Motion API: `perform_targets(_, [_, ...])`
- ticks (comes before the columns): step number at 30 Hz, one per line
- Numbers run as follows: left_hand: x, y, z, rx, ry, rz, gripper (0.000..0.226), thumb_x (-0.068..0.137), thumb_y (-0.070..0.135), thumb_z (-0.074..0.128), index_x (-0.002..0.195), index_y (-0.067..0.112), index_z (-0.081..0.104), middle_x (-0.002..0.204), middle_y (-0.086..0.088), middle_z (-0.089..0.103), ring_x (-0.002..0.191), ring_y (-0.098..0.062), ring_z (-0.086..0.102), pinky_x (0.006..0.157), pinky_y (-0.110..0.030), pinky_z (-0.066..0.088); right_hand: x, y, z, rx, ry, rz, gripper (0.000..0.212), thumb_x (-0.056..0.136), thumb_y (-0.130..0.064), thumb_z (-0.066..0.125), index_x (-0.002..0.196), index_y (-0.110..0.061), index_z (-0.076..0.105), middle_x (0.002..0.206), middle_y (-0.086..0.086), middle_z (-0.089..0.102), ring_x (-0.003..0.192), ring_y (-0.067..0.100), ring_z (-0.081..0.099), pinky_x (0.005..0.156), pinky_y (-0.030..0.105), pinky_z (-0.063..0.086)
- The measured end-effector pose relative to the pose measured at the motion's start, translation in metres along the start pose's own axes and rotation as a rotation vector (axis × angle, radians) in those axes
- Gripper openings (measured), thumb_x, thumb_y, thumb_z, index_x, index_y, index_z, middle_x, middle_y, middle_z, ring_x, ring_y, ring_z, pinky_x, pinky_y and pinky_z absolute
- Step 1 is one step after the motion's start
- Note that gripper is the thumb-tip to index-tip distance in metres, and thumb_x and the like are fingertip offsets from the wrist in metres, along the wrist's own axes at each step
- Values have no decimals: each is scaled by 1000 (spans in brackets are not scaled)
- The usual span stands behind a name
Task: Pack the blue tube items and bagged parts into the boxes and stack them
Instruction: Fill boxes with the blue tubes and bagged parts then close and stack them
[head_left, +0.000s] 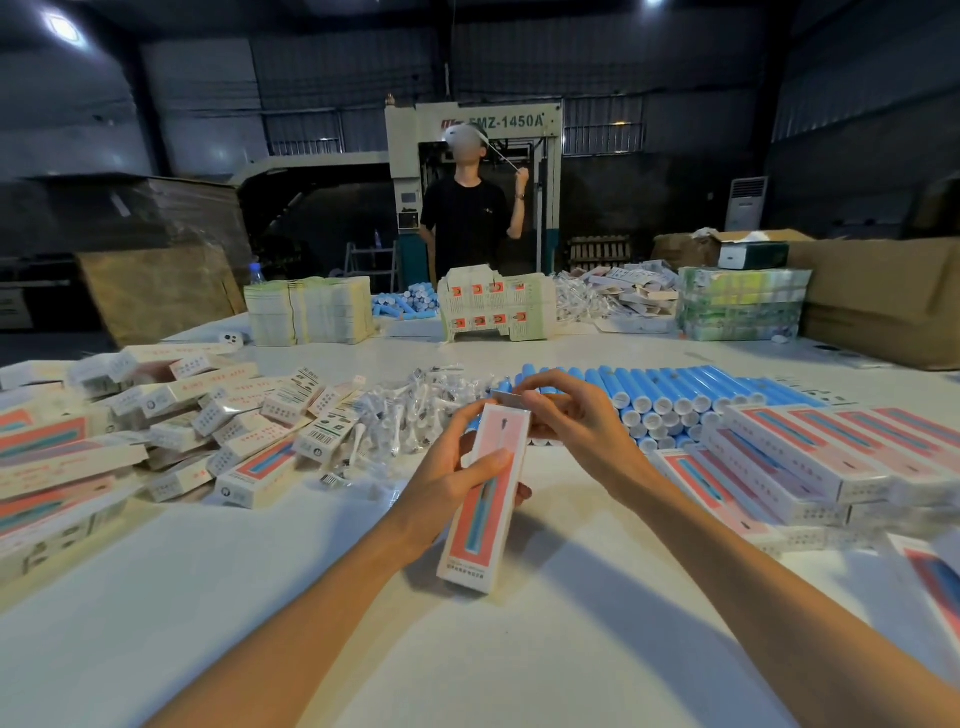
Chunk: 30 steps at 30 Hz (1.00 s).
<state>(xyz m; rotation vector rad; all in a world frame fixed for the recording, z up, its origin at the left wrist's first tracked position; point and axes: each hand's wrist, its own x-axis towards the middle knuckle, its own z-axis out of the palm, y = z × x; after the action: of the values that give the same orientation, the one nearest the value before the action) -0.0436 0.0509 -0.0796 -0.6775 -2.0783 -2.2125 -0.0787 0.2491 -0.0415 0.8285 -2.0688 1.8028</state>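
My left hand (457, 475) grips a long pink-and-white box (480, 525) around its middle, thumb across the front face, its lower end near the white table (363, 623). My right hand (566, 415) pinches the box's top flap with curled fingers. Behind the hands lies a row of blue tubes (670, 397) with white caps. A heap of small bagged white parts (410, 410) sits left of centre. Boxes (810, 457) lie side by side in a stack at the right.
A loose pile of boxes (156, 436) covers the left side of the table. Bundles of flat cartons (306, 309) and a second clump of blue tubes (408, 304) stand at the far edge. A person (470, 218) stands beyond the table. A large cardboard box (883, 296) sits far right.
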Motion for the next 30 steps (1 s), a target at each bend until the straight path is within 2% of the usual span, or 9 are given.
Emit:
perform_targets(3, [-1,0,3,19,10,11,53,98,27,65,145,42,47,119,-19,70,89,-39,75,76,-42,63,-2,-3,4,121,12,51,16,104,-23,65,108,-10,72,101,12,79,96,28,78,82,39,65])
perform_targets(8, [-4,2,5,31,32,25,56,95,23,59,141,48,40,117,-24,62,74,-36,69,61,-45,61,0,-8,8,265,29,168,7,96,-11,74,97,-11,81,101,14,79,96,28,77,78,32,63])
perform_targets(12, [-7,5,5,67,54,54,57,96,22,61,141,43,35,116,-25,63,74,-39,68,62,-48,61,2,-16,4,359,-8,298,11,91,-5,75,100,-5,82,107,18,78,101,30,76,80,31,62])
perform_targets(16, [-8,5,5,114,58,87,66,96,20,64,146,45,29,117,-17,66,73,-41,70,63,-50,62,1,-22,5,350,41,367,11,88,-2,76,96,-3,82,105,14,79,101,29,76,78,30,63])
perform_targets(21, [-8,5,4,161,43,87,71,94,23,63,153,47,32,109,3,71,75,-41,72,64,-52,62,-1,-27,8,312,102,347,10,90,0,72,97,1,79,102,13,80,96,28,78,77,30,63])
perform_targets(25, [-7,5,3,197,51,93,70,95,22,63,154,46,34,107,7,71,77,-47,74,63,-55,64,-3,-29,10,268,157,342,9,90,3,71,95,2,79,100,13,80,92,28,78,75,31,64])
perform_targets(30, [-6,6,4,237,84,104,65,95,18,63,150,41,39,110,5,71,71,-45,74,61,-62,64,-4,-31,14,201,168,304,12,90,5,69,93,0,79,94,10,80,89,24,79,73,28,63])
